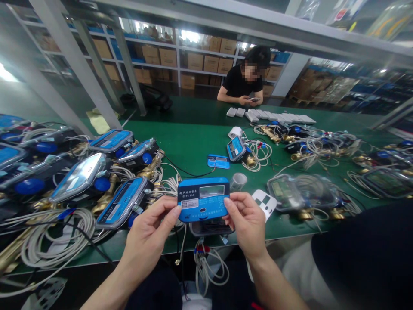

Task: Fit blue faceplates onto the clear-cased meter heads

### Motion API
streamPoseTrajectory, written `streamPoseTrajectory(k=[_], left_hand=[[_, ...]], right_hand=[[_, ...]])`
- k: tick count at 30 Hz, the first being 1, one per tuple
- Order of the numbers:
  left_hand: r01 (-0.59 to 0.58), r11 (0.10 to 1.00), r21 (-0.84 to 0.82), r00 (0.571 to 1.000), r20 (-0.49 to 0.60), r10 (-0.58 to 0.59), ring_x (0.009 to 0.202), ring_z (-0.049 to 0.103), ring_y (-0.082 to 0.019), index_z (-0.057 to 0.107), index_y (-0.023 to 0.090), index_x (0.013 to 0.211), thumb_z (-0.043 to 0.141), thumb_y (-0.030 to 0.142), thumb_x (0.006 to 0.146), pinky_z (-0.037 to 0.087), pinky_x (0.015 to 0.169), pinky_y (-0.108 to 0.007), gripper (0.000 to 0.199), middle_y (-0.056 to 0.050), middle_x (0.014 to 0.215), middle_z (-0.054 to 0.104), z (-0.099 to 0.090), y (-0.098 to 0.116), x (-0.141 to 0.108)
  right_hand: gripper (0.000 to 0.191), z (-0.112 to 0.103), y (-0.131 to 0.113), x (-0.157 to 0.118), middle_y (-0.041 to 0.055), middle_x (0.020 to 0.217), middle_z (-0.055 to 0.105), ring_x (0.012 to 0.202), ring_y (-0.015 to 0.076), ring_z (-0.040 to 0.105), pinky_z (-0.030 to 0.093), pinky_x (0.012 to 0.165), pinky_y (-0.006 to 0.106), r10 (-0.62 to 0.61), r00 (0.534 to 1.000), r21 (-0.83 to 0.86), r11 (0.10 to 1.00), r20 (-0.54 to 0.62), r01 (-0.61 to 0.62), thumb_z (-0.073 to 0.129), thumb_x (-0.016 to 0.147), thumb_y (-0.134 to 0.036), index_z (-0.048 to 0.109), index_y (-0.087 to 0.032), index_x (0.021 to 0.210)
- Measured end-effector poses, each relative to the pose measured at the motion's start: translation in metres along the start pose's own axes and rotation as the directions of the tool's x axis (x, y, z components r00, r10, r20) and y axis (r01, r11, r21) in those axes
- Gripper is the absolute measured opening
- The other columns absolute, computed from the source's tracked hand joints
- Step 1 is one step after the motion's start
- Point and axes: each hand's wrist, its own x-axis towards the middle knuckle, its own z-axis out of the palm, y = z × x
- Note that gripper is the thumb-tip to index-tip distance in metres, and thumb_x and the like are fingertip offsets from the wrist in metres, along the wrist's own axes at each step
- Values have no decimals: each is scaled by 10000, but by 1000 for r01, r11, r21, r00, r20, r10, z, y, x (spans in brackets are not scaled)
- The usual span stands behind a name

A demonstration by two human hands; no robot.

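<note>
A blue and black faceplate (203, 200) with a rectangular window and an oval hole is held level between my two hands. My left hand (153, 228) pinches its left edge, and my right hand (243, 221) pinches the right edge. Just beneath the plate, partly hidden by it, a dark meter (211, 228) sits at the table's front edge, with a coiled pale cable (209, 271) hanging below. Beyond the plate, another blue faceplate (218, 161) lies flat beside an upright blue meter (236, 148). A clear cylinder (238, 181) and a white gasket sheet (264, 204) are near my right hand.
Blue meters (124, 202) with brass pipes and coiled cables crowd the green table (180, 133) at left; more meters (309, 193) lie at right. Across the table, a person (243, 82) holds a small device behind a row of white boxes (277, 116). A metal frame (206, 17) crosses overhead.
</note>
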Motion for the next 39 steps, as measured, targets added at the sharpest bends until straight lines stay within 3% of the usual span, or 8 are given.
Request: streamPoseTrajectory(k=[4, 9, 12, 20, 25, 30, 34, 39], left_hand=[[-22, 996, 86, 1000, 4, 22, 871, 587, -173, 692, 215, 837, 615, 387, 884, 453, 802, -228, 195, -14, 928, 660, 1, -1, 1], [-107, 964, 242, 994, -9, 112, 903, 621, -181, 722, 240, 847, 620, 393, 877, 463, 813, -226, 187, -8, 949, 696, 2, 5, 1], [-121, 952, 282, 992, -7, 128, 904, 632, -185, 726, 251, 846, 627, 407, 863, 468, 804, -229, 186, -9, 956, 707, 3, 10, 1], [-71, 957, 280, 997, -2, 74, 883, 643, -225, 743, 247, 765, 674, 448, 792, 485, 829, -297, 214, -26, 888, 724, 5, 19, 4], [176, 984, -22, 979, 107, -172, 793, 647, -205, 793, 227, 850, 761, 494, 727, 524, 689, -272, 295, -45, 865, 741, 3, 8, 4], [378, 906, -188, 926, 66, -372, 1039, 657, -220, 771, 263, 1000, 860, 486, 618, 515, 921, -282, 452, -45, 1010, 763, -6, 3, 9], [301, 938, -170, 952, 0, -305, 1019, 653, -216, 778, 265, 953, 864, 500, 605, 515, 888, -263, 429, -32, 1016, 758, -4, 5, 13], [171, 978, -116, 983, 82, -162, 988, 622, -222, 779, 263, 955, 727, 531, 777, 481, 861, -277, 326, -20, 998, 735, 2, 6, 13]], right_hand=[[208, -3, 5, -6, -49, 526, 607, 407, 90, 542, 417, 365, 165, -110, 992, -19, 994, -57, 109, 725, 819, -367, 614, -191, 832], [96, -8, 11, -13, -38, 593, 649, 401, 88, 550, 466, 398, 187, -330, 933, -119, 941, -140, 315, 695, 849, -278, 635, -202, 849], [67, -11, 15, -15, -31, 633, 666, 427, 94, 573, 478, 415, 194, -370, 915, -155, 925, -162, 347, 690, 856, -257, 646, -207, 868], [121, -14, 10, -12, -45, 550, 612, 399, 93, 540, 451, 384, 184, -283, 946, -77, 959, -158, 274, 691, 850, -305, 630, -203, 828], [141, -14, 7, -12, -49, 542, 594, 396, 88, 536, 442, 378, 173, -269, 950, -35, 963, -160, 267, 695, 847, -316, 626, -199, 814], [154, -20, 9, -9, -52, 554, 591, 399, 82, 523, 455, 390, 172, -288, 922, -26, 956, -257, 291, 708, 844, -325, 620, -200, 831], [194, -24, 10, -5, -51, 543, 596, 400, 81, 529, 447, 385, 162, -216, 953, 54, 971, -211, 232, 730, 826, -354, 614, -199, 830], [280, -24, 7, -6, -42, 537, 600, 406, 92, 536, 431, 368, 165, -77, 977, 117, 988, -197, 101, 754, 785, -428, 611, -193, 842]])
